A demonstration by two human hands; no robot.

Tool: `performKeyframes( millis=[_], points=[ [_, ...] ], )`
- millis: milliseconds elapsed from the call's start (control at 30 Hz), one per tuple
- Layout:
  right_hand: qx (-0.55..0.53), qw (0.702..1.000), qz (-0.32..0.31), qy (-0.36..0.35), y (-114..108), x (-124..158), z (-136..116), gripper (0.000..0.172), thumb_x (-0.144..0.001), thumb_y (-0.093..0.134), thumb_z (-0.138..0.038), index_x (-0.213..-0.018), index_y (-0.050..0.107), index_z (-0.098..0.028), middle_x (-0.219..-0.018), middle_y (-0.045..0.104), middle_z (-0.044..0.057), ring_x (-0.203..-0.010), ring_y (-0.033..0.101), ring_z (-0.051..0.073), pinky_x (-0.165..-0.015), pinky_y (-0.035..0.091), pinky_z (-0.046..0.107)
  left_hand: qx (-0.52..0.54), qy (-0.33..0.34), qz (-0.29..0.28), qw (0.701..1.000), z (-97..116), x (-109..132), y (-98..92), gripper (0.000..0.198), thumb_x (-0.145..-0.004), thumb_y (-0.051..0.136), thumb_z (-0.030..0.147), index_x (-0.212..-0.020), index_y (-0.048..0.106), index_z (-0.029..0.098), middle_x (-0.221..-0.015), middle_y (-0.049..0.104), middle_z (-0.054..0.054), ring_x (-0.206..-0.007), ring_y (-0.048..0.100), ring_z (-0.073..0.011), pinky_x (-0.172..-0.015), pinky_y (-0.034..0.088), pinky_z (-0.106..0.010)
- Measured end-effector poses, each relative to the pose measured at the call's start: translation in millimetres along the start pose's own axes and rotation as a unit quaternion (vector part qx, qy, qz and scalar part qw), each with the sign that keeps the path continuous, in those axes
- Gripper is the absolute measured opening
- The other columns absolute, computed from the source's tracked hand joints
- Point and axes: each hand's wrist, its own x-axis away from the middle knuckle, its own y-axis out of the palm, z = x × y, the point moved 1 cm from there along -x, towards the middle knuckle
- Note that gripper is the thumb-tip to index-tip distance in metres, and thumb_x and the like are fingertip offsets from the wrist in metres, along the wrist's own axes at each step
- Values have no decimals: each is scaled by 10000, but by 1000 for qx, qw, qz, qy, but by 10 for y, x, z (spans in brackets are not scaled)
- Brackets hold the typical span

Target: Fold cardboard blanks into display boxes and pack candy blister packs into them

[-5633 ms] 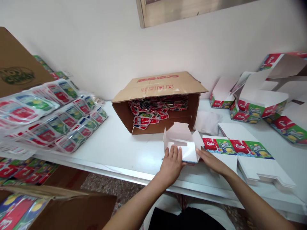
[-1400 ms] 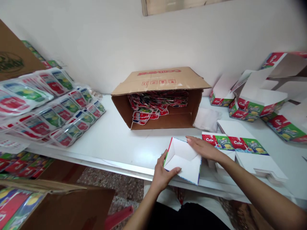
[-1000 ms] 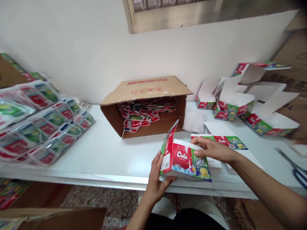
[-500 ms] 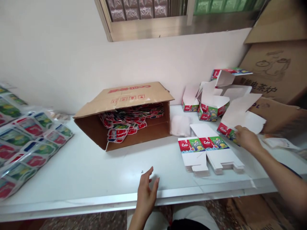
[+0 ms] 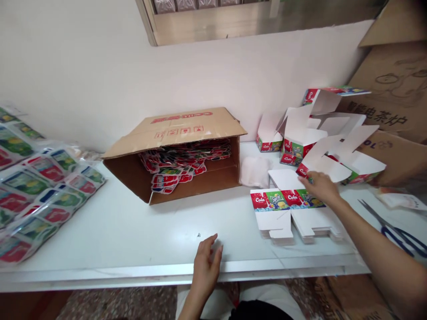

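My right hand (image 5: 322, 189) grips the printed side of a small open Cola and Sprite carton (image 5: 328, 166), its white flaps standing up. Just below it lie two stacks of flat, unfolded cartons, a left stack (image 5: 271, 215) and a right stack (image 5: 305, 209). My left hand (image 5: 207, 264) hovers at the table's front edge with thumb and fingers apart, holding nothing. Several folded cartons with raised flaps stand behind, among them a left one (image 5: 268, 138), a middle one (image 5: 293, 151) and a right one (image 5: 363, 166).
A brown cardboard box (image 5: 187, 129) lies open towards me, full of printed packets (image 5: 187, 158). Clear plastic bags of similar packets (image 5: 50, 191) fill the left end. A white pad (image 5: 255, 172) sits by the box. Scissors (image 5: 393, 229) lie at right, near large cardboard boxes (image 5: 393, 89).
My right hand has moved left with the carton, towards the flat stacks. Another folded carton and the scissors now show at right. My left hand stays nearly in place.
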Motion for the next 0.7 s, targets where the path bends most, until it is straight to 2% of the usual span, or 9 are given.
performKeyframes(
  millis=[67, 100, 167, 233, 333, 400, 467, 567, 700],
  points=[
    [10, 996, -71, -44, 150, 237, -64, 754, -855, 332, -663, -1308, 507, -86, -1297, 537, 214, -1209, 466, 355, -968, 379, 442, 27, -19, -20, 999, 119, -57, 82, 401, -867, 511, 435, -1172, 589, 186, -1125, 643, -110, -1007, 625, -236, -837, 522, -371],
    [24, 995, -86, -53, 219, 357, -106, 784, -852, 321, -675, -1343, 476, -84, -1359, 489, 216, -1260, 426, 359, -997, 358, 454, 41, -31, -36, 998, 206, -104, 155, 403, -866, 508, 448, -1160, 592, 185, -1100, 656, -104, -959, 635, -224, -822, 517, -356],
    [51, 993, -97, -52, 313, 571, -208, 807, -880, 245, -663, -1420, 381, -79, -1469, 353, 222, -1355, 306, 365, -1041, 308, 490, 69, -57, -73, 993, 400, -233, 364, 411, -850, 516, 486, -1110, 605, 181, -1028, 677, -87, -839, 640, -199, -770, 503, -324],
    [68, 992, -93, -42, 334, 741, -324, 791, -906, 182, -632, -1447, 336, -76, -1493, 305, 229, -1382, 264, 360, -1058, 285, 499, 89, -82, -92, 988, 560, -390, 616, 412, -785, 592, 531, -1012, 622, 189, -905, 689, -57, -744, 623, -186, -696, 476, -292],
    [87, 990, -99, -47, 270, 943, -467, 784, -916, 197, -610, -1445, 336, -49, -1466, 334, 261, -1365, 293, 378, -1063, 281, 501, 99, -113, -74, 986, 648, -594, 902, 336, -680, 705, 491, -734, 553, 196, -627, 585, 13, -591, 538, -160, -570, 399, -256],
    [85, 989, -101, -69, 196, 1070, -507, 760, -920, 223, -596, -1440, 356, -58, -1446, 365, 264, -1344, 330, 387, -1053, 300, 500, 121, -126, -52, 983, 632, -656, 940, 329, -667, 717, 418, -655, 465, 208, -571, 505, 47, -553, 482, -133, -533, 354, -230],
    [61, 987, -103, -109, 102, 1207, -519, 713, -925, 235, -587, -1415, 417, -103, -1427, 407, 242, -1316, 377, 379, -1038, 325, 502, 159, -126, -35, 979, 620, -645, 838, 333, -682, 693, 386, -643, 413, 210, -573, 472, 63, -542, 458, -111, -519, 339, -209],
    [-22, 974, -109, -198, -94, 1419, -590, 672, -910, 291, -617, -1386, 468, -175, -1434, 430, 176, -1320, 387, 344, -1056, 324, 513, 225, -126, -6, 966, 697, -550, 500, 325, -726, 636, 425, -698, 396, 208, -614, 485, 65, -538, 470, -92, -519, 354, -191],
    [-143, 928, -128, -320, -402, 1627, -963, 713, -866, 431, -630, -1455, 348, -235, -1520, 313, 101, -1390, 281, 293, -1106, 290, 498, 320, -159, 19, 934, 960, -439, -24, 366, -725, 636, 479, -825, 419, 201, -650, 563, 40, -518, 527, -101, -498, 387, -196]
  ],
)
